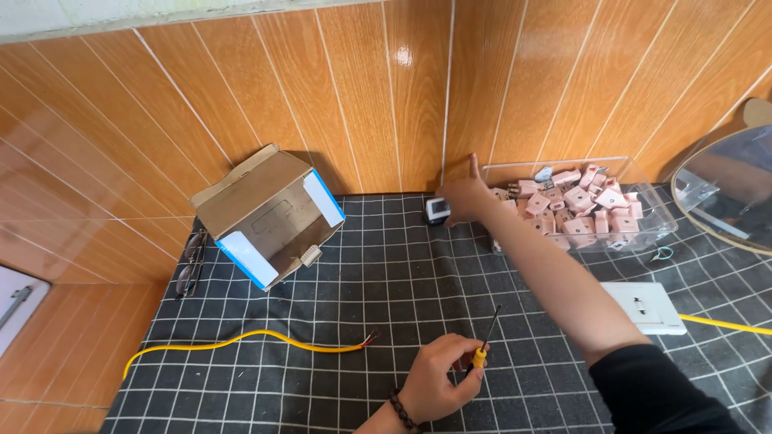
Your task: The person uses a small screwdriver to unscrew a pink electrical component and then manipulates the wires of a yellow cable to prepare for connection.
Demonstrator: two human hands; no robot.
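My left hand [434, 386], with a bead bracelet on the wrist, is at the near edge and grips a small screwdriver [487, 333] by its yellow handle, shaft pointing away from me. My right hand [466, 201], arm in a black sleeve, reaches to the back of the table. Its fingers close on a small black device with a white face [437, 210] by the tiled wall, thumb raised. Just right of that hand stands a clear plastic box [647, 235] holding several pink plastic parts [579, 205].
A black checked cloth [378, 273] covers the table. An open cardboard box [265, 213] lies on its side at back left, glasses [190, 261] beside it. A yellow wire [241, 337] lies front left. A white socket plate [647, 305] and a round mirror [728, 193] are on the right.
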